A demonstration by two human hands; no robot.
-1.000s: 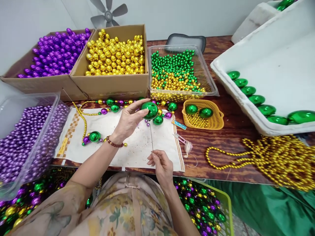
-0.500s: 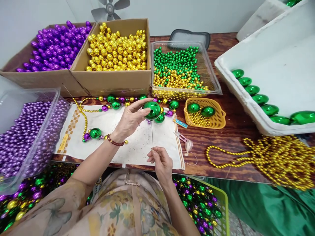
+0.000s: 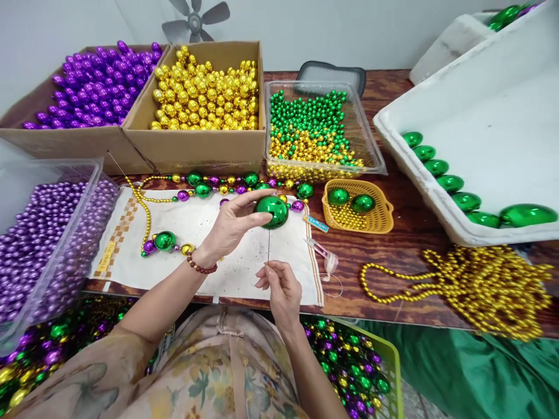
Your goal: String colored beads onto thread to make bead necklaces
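Between the thumb and fingers of my left hand [image 3: 231,224] is a large shiny green bead [image 3: 272,212], raised over a white towel [image 3: 244,273]. A thin needle [image 3: 269,244] runs straight down from the bead's underside to my right hand [image 3: 283,285], whose thumb and forefinger pinch its lower end. A strand of green, purple and gold beads [image 3: 203,190] lies along the towel's far edge. At the towel's left, a string of small gold beads [image 3: 147,218] leads to another green bead [image 3: 165,240]. A second needle [image 3: 117,164] sticks up at the far left.
Boxes of purple beads [image 3: 100,87] and gold beads [image 3: 209,87] stand behind. Nearer are a clear tub of green and gold beads [image 3: 310,134], a yellow basket [image 3: 384,218], a clear bin [image 3: 52,238], gold bead strings [image 3: 489,291] and a white foam box [image 3: 471,145].
The green bead in my left hand sits lower, closer to my right hand, and less needle shows between them. The view has shifted slightly.
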